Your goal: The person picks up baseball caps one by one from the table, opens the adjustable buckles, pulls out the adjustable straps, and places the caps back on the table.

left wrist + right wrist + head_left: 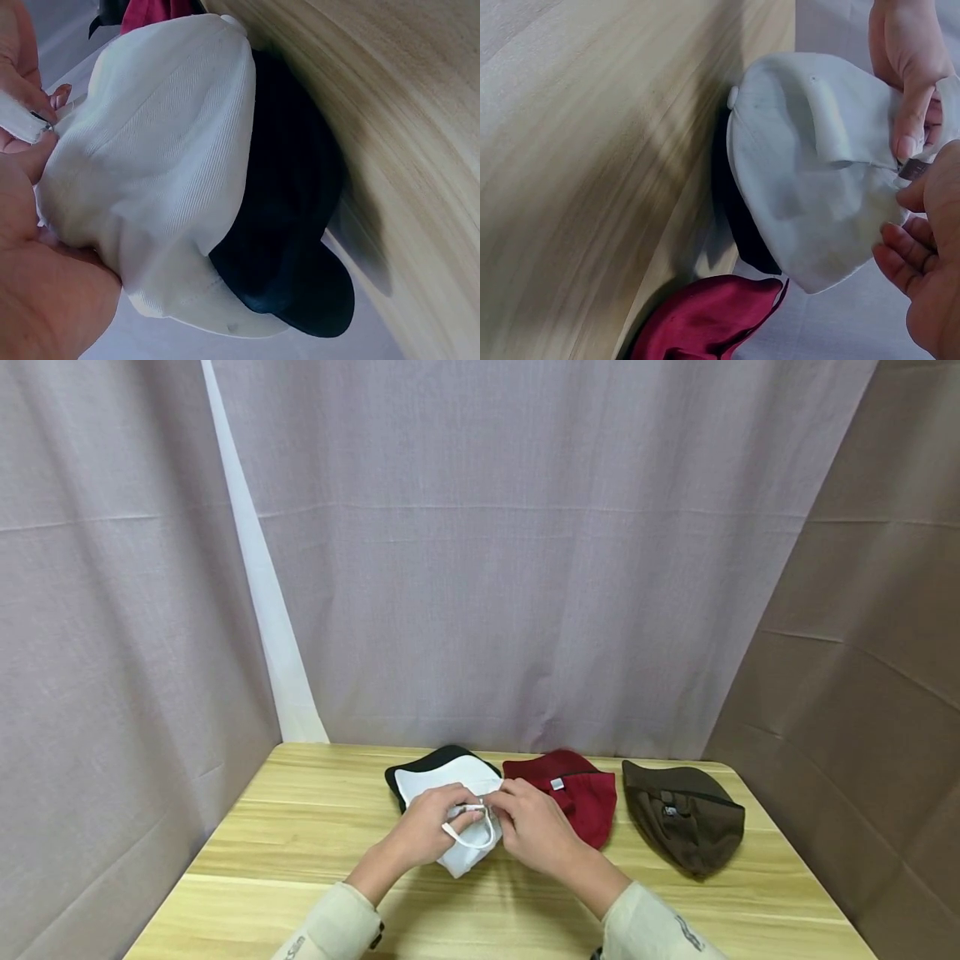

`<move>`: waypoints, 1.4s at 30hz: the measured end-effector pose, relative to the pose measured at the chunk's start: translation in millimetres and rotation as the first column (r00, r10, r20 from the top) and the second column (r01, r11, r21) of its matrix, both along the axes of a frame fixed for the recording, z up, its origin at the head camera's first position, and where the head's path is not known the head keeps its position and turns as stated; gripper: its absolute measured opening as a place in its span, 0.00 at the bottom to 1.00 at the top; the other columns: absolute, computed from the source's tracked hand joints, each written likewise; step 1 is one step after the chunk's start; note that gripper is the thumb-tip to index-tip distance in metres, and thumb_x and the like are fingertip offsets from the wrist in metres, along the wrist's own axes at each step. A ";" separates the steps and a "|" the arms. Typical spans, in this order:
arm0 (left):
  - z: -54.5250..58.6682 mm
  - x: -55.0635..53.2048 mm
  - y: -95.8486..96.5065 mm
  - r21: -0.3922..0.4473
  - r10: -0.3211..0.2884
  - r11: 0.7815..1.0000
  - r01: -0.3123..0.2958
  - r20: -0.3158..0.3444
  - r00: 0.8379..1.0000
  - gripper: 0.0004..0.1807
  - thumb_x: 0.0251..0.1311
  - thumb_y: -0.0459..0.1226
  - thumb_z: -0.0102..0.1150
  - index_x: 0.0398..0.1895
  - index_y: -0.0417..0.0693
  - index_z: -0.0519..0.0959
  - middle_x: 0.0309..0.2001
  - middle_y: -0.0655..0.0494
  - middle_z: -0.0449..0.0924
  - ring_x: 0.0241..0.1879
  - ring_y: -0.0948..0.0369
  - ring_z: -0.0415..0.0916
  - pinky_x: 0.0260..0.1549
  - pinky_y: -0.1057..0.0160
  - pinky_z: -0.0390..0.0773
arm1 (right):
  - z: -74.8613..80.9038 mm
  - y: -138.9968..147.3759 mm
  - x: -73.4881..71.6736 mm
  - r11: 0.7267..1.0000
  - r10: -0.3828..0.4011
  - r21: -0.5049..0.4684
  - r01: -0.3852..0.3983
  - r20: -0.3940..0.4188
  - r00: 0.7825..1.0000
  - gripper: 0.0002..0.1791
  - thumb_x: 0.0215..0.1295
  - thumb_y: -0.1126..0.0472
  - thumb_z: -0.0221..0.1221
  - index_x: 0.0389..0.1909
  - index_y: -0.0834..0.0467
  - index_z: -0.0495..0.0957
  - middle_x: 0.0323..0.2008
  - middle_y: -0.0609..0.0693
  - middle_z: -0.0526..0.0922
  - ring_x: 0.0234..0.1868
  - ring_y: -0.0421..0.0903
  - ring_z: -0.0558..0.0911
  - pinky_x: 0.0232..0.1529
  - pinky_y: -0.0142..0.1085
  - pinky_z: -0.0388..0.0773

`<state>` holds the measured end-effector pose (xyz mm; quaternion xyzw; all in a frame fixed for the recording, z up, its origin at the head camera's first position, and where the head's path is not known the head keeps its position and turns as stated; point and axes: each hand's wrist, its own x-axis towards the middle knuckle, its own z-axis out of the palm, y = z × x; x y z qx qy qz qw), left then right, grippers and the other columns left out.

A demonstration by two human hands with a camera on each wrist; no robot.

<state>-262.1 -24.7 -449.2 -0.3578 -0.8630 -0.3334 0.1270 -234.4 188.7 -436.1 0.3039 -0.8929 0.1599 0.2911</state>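
Note:
A white cap point(450, 774) is held between both hands over the table, partly covering a black cap point(442, 755) behind it. My left hand point(433, 820) grips the back of the white cap, its thumb at the strap's small metal buckle. From the other side, my right hand point(536, 827) pinches the strap close to that buckle, by a small dark tag point(913, 169). A loose loop of white strap point(474, 846) hangs between the hands. In the left wrist view the white crown point(165, 135) faces the camera, with the black cap point(289, 172) beyond it.
A dark red cap point(592, 802) lies just right of the right hand. Farther right, near the table's side edge, lies a brown cap point(693, 831). The wooden table point(300, 827) ends at a grey curtain point(487, 610) behind, with a brown curtain point(862, 693) on the right.

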 end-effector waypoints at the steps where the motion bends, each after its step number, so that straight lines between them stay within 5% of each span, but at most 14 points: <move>1: 0.1 -0.1 -0.1 -0.003 -0.005 1.000 0.005 -0.001 1.000 0.05 0.74 0.43 0.64 0.42 0.55 0.87 0.40 0.64 0.88 0.42 0.66 0.83 0.47 0.60 0.82 | -0.3 0.3 0.0 1.000 -0.002 0.001 0.002 -0.002 1.000 0.12 0.63 0.71 0.66 0.40 0.51 0.90 0.39 0.44 0.89 0.40 0.41 0.82 0.39 0.36 0.83; 14: 1.0 1.1 -4.1 0.032 -0.036 0.999 0.035 0.024 0.999 0.04 0.73 0.43 0.65 0.42 0.56 0.87 0.40 0.65 0.88 0.43 0.67 0.83 0.48 0.61 0.82 | -0.8 5.9 2.0 0.998 -0.066 -0.014 0.067 0.043 0.997 0.11 0.64 0.69 0.67 0.40 0.50 0.90 0.33 0.41 0.83 0.36 0.38 0.79 0.35 0.32 0.80; 24: 0.2 0.6 -2.9 0.070 -0.045 0.997 0.044 0.002 0.999 0.04 0.72 0.42 0.66 0.43 0.56 0.87 0.41 0.65 0.89 0.44 0.67 0.84 0.50 0.60 0.83 | 6.1 0.0 10.0 0.999 0.007 -0.034 -0.004 0.091 0.996 0.09 0.69 0.66 0.65 0.45 0.51 0.87 0.43 0.40 0.88 0.39 0.35 0.85 0.40 0.33 0.83; 33: -0.6 -0.4 -1.4 0.070 -0.054 0.996 0.055 -0.017 0.998 0.04 0.72 0.42 0.66 0.43 0.55 0.87 0.41 0.64 0.89 0.45 0.66 0.85 0.51 0.59 0.83 | 9.1 -3.0 10.0 0.999 -0.007 -0.041 0.014 0.181 0.983 0.05 0.72 0.66 0.64 0.41 0.52 0.83 0.40 0.44 0.87 0.35 0.35 0.81 0.38 0.31 0.80; 42: 2.1 -1.3 0.1 0.055 -0.061 0.997 0.062 -0.026 0.998 0.05 0.72 0.42 0.66 0.44 0.54 0.87 0.42 0.63 0.89 0.45 0.65 0.85 0.50 0.58 0.84 | 7.2 -2.2 8.2 0.999 0.001 -0.035 0.003 0.108 0.994 0.07 0.69 0.69 0.64 0.40 0.53 0.83 0.39 0.44 0.87 0.33 0.36 0.82 0.35 0.32 0.81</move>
